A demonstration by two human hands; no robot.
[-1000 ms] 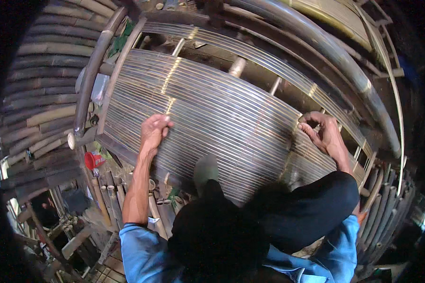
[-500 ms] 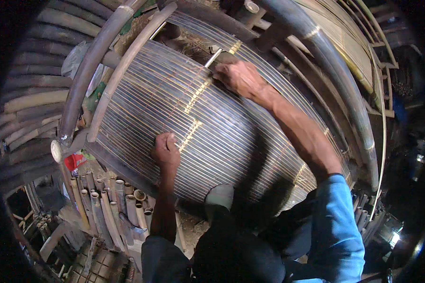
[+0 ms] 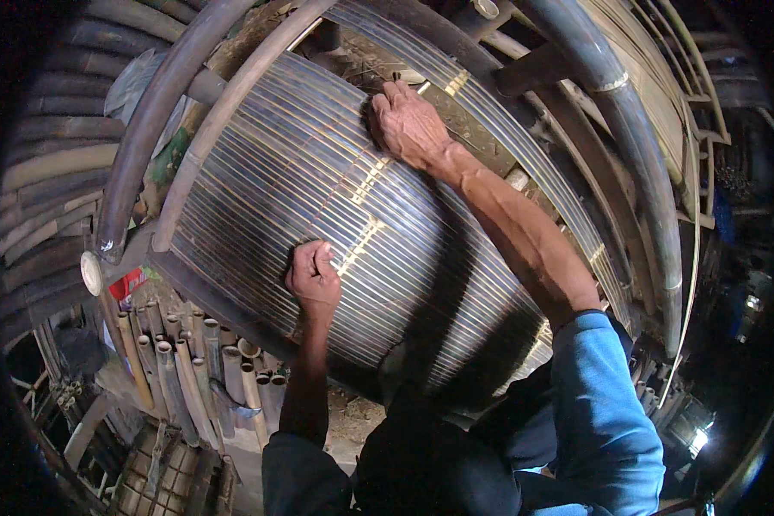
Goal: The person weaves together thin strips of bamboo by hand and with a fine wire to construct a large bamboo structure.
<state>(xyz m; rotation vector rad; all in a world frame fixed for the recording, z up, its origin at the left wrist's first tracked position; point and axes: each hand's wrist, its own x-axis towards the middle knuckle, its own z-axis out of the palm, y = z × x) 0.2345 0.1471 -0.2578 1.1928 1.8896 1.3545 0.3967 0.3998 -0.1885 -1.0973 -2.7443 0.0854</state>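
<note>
A panel of narrow dark bamboo slats [image 3: 318, 142] with pale edges lies before me in a bamboo frame. At the far edge of the panel, my right hand [image 3: 413, 129] is closed, its fingers curled over the outermost slat. Just past its fingertips shows the end of a pale rod [image 3: 423, 88]. My left hand [image 3: 314, 275] is held in a closed pinch low over the slats; what it holds is too small to make out. A thin reddish cord [image 3: 331, 193] crosses the slats between my hands. Pale lashing [image 3: 361, 245] runs beside the left hand.
A separate strip of slats [image 3: 482, 95] lies beyond a gap. Thick bamboo poles [image 3: 159, 112] border the left, with another pole [image 3: 623, 112] at right. Several cut bamboo tubes [image 3: 193, 370] stand at lower left, below a red container [image 3: 127, 284].
My right hand has shifted left to the panel's edge, and more of the gap beyond it shows. My left hand stays nearly in place. The view has moved slightly.
</note>
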